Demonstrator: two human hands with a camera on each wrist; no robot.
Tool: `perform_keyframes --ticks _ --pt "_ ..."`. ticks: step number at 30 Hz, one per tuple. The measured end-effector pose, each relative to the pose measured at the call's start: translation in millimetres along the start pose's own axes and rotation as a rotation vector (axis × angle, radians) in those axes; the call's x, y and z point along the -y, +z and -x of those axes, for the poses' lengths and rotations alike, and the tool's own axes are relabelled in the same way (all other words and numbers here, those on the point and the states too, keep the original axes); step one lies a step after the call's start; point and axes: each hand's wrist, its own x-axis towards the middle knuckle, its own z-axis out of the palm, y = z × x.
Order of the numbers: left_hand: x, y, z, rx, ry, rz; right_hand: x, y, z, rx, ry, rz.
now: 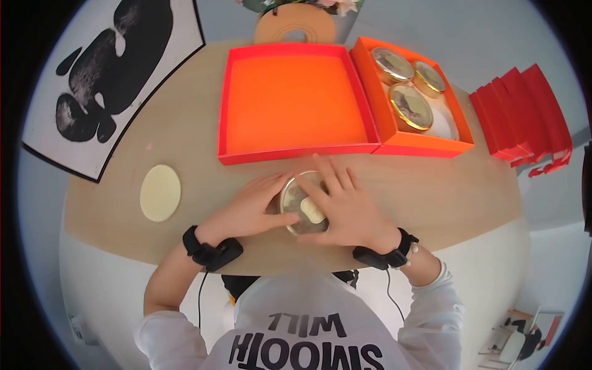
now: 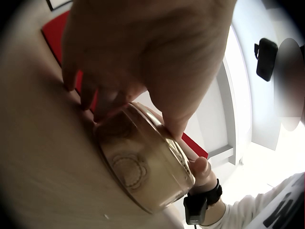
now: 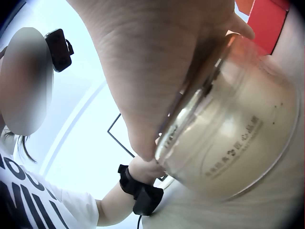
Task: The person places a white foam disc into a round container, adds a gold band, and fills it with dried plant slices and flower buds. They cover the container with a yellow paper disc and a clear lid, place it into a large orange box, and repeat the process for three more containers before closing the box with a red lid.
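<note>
A clear, round jar (image 1: 295, 196) with a gold-rimmed lid stands on the table between the two hands. A pale oval patch (image 1: 312, 210) shows on its top. My left hand (image 1: 250, 203) holds the jar's left side, its thumb over the lid and its fingers along the wall. Across the lid from the right spreads my right hand (image 1: 354, 206), thumb at the near rim and fingers reaching to the far side; it hides the jar's right part. Small printed lettering runs along the jar's wall (image 3: 238, 138) in the right wrist view.
Behind the jar lies a red tray with an orange inside (image 1: 296, 102). Beside it, an orange box (image 1: 425, 145) carries several gold-lidded jars (image 1: 411, 106). Red folded pieces (image 1: 524, 114) stand far right. A cream disc (image 1: 160, 193) and a black-and-white picture (image 1: 117, 74) are left.
</note>
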Motion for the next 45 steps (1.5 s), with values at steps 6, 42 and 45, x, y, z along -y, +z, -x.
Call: perform_keyframes --ticks 6,42,45 --pt "1 4 0 -0.064 -0.018 0.095 2 11 6 0.023 0.025 -0.145" --pt "-24 -30 87 -0.308 -0.238 0.604 -219 -133 46 -0.41 0.743 0.171" --pt "-21 -27 101 -0.366 -0.262 0.636 -256 -116 34 -0.319 0.923 0.193"
